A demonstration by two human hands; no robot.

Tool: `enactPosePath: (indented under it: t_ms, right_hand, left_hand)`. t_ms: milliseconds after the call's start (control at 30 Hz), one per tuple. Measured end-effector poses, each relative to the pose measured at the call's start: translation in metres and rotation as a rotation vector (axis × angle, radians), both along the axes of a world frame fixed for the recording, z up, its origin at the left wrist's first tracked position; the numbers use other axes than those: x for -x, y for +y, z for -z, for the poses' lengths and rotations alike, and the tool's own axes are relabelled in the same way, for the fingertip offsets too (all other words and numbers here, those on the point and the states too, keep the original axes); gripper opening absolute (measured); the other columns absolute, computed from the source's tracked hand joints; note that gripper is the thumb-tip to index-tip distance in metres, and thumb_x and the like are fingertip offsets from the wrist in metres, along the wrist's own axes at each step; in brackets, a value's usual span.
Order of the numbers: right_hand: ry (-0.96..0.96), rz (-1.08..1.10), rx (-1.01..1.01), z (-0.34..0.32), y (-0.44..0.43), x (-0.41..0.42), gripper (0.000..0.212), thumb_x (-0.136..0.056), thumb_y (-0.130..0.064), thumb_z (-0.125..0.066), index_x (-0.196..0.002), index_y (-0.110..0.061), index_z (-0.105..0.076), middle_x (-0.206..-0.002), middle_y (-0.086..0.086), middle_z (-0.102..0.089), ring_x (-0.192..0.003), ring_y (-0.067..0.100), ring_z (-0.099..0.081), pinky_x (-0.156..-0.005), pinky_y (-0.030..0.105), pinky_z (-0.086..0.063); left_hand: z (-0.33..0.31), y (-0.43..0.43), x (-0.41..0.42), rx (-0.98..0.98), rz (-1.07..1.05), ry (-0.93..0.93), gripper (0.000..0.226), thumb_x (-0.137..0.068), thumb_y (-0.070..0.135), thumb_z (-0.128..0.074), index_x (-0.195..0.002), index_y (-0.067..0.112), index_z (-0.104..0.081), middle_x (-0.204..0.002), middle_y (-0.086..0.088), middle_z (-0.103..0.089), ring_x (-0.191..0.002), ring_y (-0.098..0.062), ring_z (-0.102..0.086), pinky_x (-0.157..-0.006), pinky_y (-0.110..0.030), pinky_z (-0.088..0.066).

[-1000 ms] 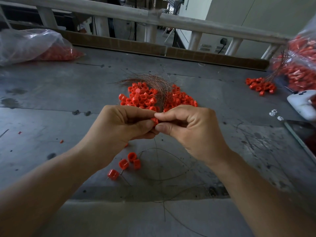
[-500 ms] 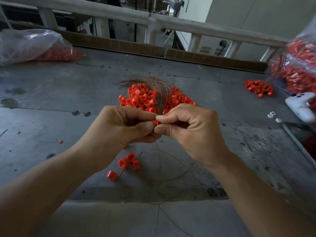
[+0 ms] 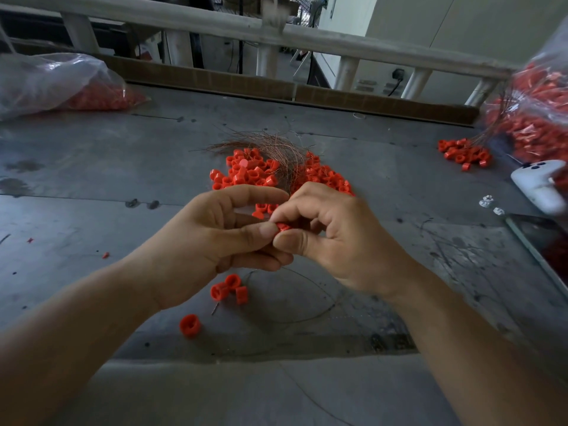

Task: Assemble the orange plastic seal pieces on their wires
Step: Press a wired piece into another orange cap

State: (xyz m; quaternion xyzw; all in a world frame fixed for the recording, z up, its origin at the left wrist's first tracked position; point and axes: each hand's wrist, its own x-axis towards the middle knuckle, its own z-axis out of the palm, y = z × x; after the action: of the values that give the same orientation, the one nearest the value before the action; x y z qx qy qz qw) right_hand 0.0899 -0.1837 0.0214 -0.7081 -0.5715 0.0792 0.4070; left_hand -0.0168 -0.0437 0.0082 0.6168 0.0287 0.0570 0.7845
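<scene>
Since half a second ago the left hand [image 3: 212,241] has lifted its index finger away from the thumb, opening a gap through which the pile behind shows. One orange seal piece [image 3: 283,226] sits between the two thumbs, held above the bench [image 3: 92,179]. The right hand [image 3: 341,241] pinches it, thumb tip below and curled index finger above. From the other side the left thumb tip and the finger behind it close on its left end. Lower left fingers [image 3: 258,263] are clenched under the palm; whether they grip the wire [image 3: 310,279] looping on the bench beneath the hands cannot be told. Four loose pieces [image 3: 229,290] lie on the bench just nearer than the left hand. Beyond the hands lies the pile of seal pieces [image 3: 249,175], a wire bundle [image 3: 276,144] draped across it
</scene>
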Motion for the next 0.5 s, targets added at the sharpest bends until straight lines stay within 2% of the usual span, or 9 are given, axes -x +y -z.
enactPosePath:
  t_ms: [67,133,200,333,500]
  right_hand:
    - [-0.026,0.015,-0.024,0.000,0.000,0.001,0.015,-0.077,-0.017,-0.067,-0.088,-0.007,-0.068,-0.079,-0.012,-0.050,-0.073,-0.003,-0.048,-0.068,0.008,-0.037]
    - [-0.052,0.015,-0.031,0.000,0.000,0.002,0.009,-0.079,-0.014,-0.067,-0.084,-0.007,-0.067,-0.078,-0.015,-0.048,-0.071,-0.003,-0.047,-0.067,0.009,-0.037]
    - [-0.067,0.013,-0.023,0.001,0.000,0.004,0.004,-0.079,-0.009,-0.068,-0.082,-0.006,-0.065,-0.078,-0.016,-0.046,-0.070,-0.003,-0.047,-0.066,0.010,-0.039]
    - [-0.070,0.024,-0.045,0.003,0.002,0.008,0.005,-0.079,-0.004,-0.067,-0.079,-0.007,-0.063,-0.078,-0.016,-0.045,-0.069,-0.001,-0.047,-0.065,0.010,-0.039]
    - [-0.021,0.021,-0.082,0.003,0.002,0.012,0.003,-0.079,-0.007,-0.065,-0.079,-0.009,-0.062,-0.078,-0.015,-0.049,-0.071,0.001,-0.050,-0.064,0.012,-0.042]
  left_hand:
    - [-0.001,-0.003,0.001,-0.022,-0.004,-0.051,0.047,-0.062,0.031,-0.076,-0.106,0.018,-0.064,-0.081,-0.016,-0.071,-0.074,-0.027,-0.071,-0.060,-0.023,-0.055]
    - [-0.001,-0.006,0.002,-0.147,-0.037,-0.095,0.054,-0.059,0.036,-0.076,-0.109,0.024,-0.060,-0.083,-0.013,-0.072,-0.075,-0.025,-0.071,-0.061,-0.023,-0.055]
    - [-0.001,-0.009,0.002,-0.230,-0.088,-0.114,0.055,-0.060,0.031,-0.070,-0.111,0.025,-0.053,-0.081,-0.009,-0.073,-0.071,-0.022,-0.071,-0.060,-0.021,-0.054]
    - [-0.002,-0.015,0.003,-0.258,-0.123,-0.154,0.053,-0.063,0.020,-0.063,-0.114,0.025,-0.049,-0.072,-0.008,-0.071,-0.065,-0.020,-0.070,-0.057,-0.022,-0.055]
    - [-0.006,-0.016,0.007,-0.272,-0.123,-0.170,0.057,-0.063,0.023,-0.063,-0.118,0.025,-0.047,-0.070,-0.011,-0.070,-0.064,-0.023,-0.069,-0.056,-0.023,-0.055]
